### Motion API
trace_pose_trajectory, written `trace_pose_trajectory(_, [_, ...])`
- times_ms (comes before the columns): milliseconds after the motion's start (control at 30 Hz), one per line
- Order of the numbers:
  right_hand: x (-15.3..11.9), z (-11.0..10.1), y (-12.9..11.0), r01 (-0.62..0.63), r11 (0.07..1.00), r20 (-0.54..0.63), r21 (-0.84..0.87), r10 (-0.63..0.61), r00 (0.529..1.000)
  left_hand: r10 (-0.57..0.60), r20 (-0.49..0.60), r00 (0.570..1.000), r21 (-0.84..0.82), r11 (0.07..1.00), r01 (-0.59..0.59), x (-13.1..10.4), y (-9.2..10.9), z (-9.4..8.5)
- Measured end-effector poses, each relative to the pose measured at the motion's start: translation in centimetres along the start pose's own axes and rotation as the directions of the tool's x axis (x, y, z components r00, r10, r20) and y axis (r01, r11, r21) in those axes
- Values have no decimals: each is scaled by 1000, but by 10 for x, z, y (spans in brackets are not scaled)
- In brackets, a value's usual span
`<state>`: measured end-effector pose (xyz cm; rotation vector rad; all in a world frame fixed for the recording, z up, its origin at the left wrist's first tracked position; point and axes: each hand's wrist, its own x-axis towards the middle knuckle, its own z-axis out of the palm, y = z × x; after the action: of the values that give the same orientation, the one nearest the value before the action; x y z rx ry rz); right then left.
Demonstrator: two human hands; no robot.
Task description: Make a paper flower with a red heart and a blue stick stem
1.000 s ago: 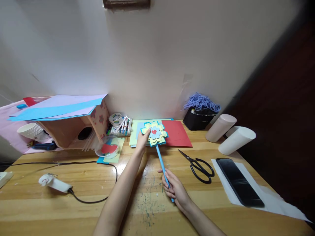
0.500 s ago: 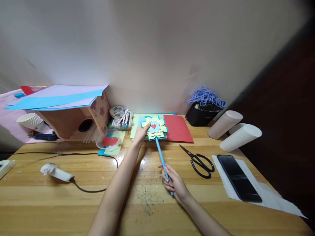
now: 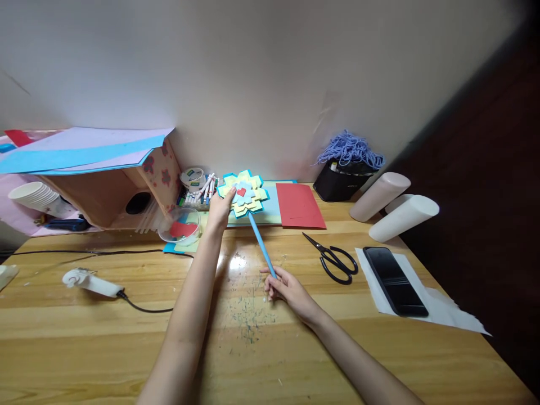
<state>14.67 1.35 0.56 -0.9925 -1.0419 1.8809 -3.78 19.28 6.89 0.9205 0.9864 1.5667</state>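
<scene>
A layered paper flower (image 3: pixel 252 198) in blue and yellow, with a red heart at its middle, is held up over the back of the table. My left hand (image 3: pixel 220 209) grips its left edge, thumb on the front; the fingers behind are hidden. From the flower's lower edge a blue paper stem (image 3: pixel 261 243) slants down toward me. Around the stem's lower end my right hand (image 3: pixel 283 286) is closed, its index finger partly stretched out. Behind the flower lie coloured paper sheets (image 3: pixel 272 209) and a red sheet (image 3: pixel 300 206).
Black-handled scissors (image 3: pixel 333 259) and a phone (image 3: pixel 395 281) on white paper lie to the right. A corded white tool (image 3: pixel 95 282) and a clear bowl (image 3: pixel 180 239) are at left, near an open box (image 3: pixel 101 194). Markers (image 3: pixel 206 188) and a black yarn holder (image 3: pixel 340 183) stand behind.
The flower and my left hand have moved left and up, away from the red sheet. My right hand has shifted left and up with the stem. The camera view has also turned slightly.
</scene>
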Motion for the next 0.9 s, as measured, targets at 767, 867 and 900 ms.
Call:
trace_pose_trajectory(767, [-2, 8, 1, 101, 995, -93, -23, -103, 990, 20, 38, 999, 102, 994, -24, -17, 4, 19])
trace_pose_trajectory(867, [0, 4, -2, 73, 995, -128, 68, -64, 990, -32, 114, 993, 141, 990, 15, -28, 2, 33])
trace_pose_trajectory(900, [0, 3, -3, 58, 994, -132, 90, -46, 990, -44, 140, 989, 150, 989, 22, -32, 2, 37])
